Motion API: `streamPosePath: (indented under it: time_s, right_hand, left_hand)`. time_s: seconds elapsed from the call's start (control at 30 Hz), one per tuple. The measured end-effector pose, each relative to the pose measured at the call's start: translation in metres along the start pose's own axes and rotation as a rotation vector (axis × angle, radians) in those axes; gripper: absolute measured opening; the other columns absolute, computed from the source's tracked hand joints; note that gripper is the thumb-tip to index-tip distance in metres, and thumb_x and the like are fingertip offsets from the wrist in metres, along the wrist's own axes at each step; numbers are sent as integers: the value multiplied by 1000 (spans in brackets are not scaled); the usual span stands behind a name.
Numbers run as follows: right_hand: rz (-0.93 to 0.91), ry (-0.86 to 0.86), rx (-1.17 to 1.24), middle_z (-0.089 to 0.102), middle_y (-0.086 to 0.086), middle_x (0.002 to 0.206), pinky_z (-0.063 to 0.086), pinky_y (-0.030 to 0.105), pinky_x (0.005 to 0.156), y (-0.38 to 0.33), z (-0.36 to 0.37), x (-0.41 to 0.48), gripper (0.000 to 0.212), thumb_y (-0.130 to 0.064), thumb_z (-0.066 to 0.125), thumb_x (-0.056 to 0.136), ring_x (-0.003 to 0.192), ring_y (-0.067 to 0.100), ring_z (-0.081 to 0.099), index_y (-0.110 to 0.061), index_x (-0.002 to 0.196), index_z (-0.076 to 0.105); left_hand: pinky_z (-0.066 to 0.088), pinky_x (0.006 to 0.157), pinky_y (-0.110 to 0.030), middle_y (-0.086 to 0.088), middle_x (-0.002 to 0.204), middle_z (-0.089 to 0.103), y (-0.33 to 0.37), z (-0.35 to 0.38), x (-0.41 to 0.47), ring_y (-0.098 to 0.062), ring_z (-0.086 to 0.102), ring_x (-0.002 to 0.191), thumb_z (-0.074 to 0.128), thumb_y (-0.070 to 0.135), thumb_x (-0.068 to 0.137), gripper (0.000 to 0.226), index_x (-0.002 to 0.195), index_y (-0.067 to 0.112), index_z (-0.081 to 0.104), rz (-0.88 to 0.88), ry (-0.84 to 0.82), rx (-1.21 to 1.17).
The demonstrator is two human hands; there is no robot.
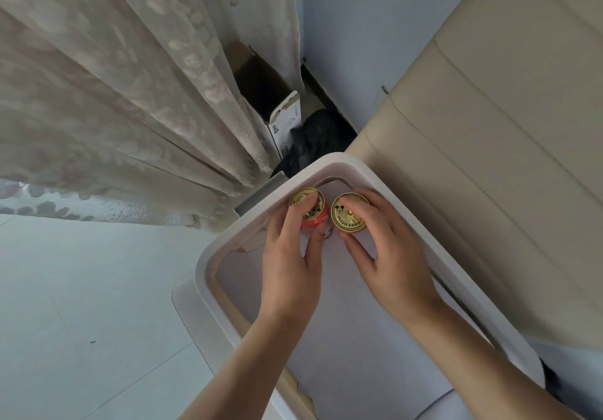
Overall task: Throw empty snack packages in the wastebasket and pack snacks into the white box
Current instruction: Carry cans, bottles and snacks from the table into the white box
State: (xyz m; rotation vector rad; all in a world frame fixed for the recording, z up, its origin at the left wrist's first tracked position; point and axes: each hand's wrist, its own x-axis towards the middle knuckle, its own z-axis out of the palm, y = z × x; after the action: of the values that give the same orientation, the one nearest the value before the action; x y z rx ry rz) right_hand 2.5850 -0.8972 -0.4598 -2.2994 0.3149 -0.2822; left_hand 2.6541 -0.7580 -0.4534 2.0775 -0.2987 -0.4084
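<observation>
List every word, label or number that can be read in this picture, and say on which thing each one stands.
"MINNIE MOUSE": on the gold lid of the right can, gripped by the right hand.
On the left can, in the left hand: lid lettering partly under fingers, too blurred to read.
On the cardboard box: print on its white side, too small to read.
</observation>
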Motion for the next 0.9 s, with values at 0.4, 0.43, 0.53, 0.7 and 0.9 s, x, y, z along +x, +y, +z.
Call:
streamPosePath:
  time_s: [0.4, 0.43, 0.53, 0.7, 0.9]
  right_hand:
    - [105, 151, 73, 61, -4, 129, 52, 27, 96, -100, -87, 0, 40, -26, 65, 96, 121, 10, 58, -15, 134, 56]
    - [100, 169, 65, 61, -4, 128, 52, 28, 96, -114, -97, -1, 40, -25, 65, 96, 120, 10, 58, -15, 134, 56]
    - [94, 211, 26, 61, -3, 129, 52, 27, 97, -157, -129, -8, 41, -20, 68, 96, 120, 10, 58, -15, 134, 56]
    - [134, 310, -59, 60, -5, 129, 51, 22, 96, -235, -175, -39, 42, -25, 68, 95, 117, 6, 57, -18, 135, 55]
    - [252, 483, -74, 59, -10, 128, 52, 30, 97, -316, -216, -99, 48, -27, 71, 92, 116, 4, 57, -27, 136, 53]
  left_hand:
    - [41, 89, -3, 27, 131, 48, 97, -79, -22, 14, 52, 113, 59, 22, 99, 35, 133, 33, 58, 292, -33, 131]
    - [42, 90, -3, 25, 133, 49, 108, -89, -24, 15, 51, 115, 59, 22, 99, 36, 133, 31, 59, 325, -45, 133]
    - [46, 97, -13, 14, 138, 55, 143, -120, -30, 6, 53, 121, 61, 19, 99, 39, 136, 29, 59, 395, -132, 126]
    - [48, 100, -18, 15, 134, 57, 211, -178, -53, 5, 51, 125, 59, 18, 100, 38, 137, 23, 61, 521, -284, 53]
    - [52, 100, -28, 18, 132, 56, 273, -233, -92, 1, 54, 120, 61, 21, 100, 38, 138, 27, 60, 630, -429, 55]
